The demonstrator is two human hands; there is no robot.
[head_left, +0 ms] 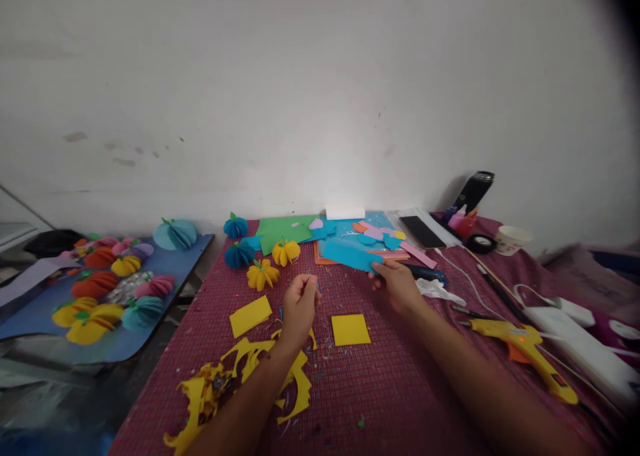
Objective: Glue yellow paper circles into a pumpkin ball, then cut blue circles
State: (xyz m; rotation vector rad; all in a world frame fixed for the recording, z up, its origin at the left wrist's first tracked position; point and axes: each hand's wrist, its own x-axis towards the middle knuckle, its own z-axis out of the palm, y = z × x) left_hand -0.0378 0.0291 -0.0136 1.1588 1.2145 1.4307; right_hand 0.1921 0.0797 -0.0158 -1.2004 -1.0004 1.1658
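My right hand [397, 286] pinches one end of a blue paper strip [350, 256], which points left above the table. Closed with curled fingers, my left hand [299, 301] hovers over the cloth; whatever it may hold is hidden. Below and between the hands lies a yellow paper square [351, 330]. Another yellow paper piece [251, 317] rests left of my left hand. Curved yellow paper scraps [300, 393] are heaped under my left forearm. Two yellow paper pumpkins [263, 275] and two blue ones [239, 254] sit farther back on the left.
A yellow hot glue gun [530, 349] lies at right beside a white power strip [590, 353]. Behind are a phone [421, 232], a paper cup [512, 240] and a black flask [474, 191]. Green paper [285, 229] lies at the back. A blue side table [185, 259] carries several paper pumpkins.
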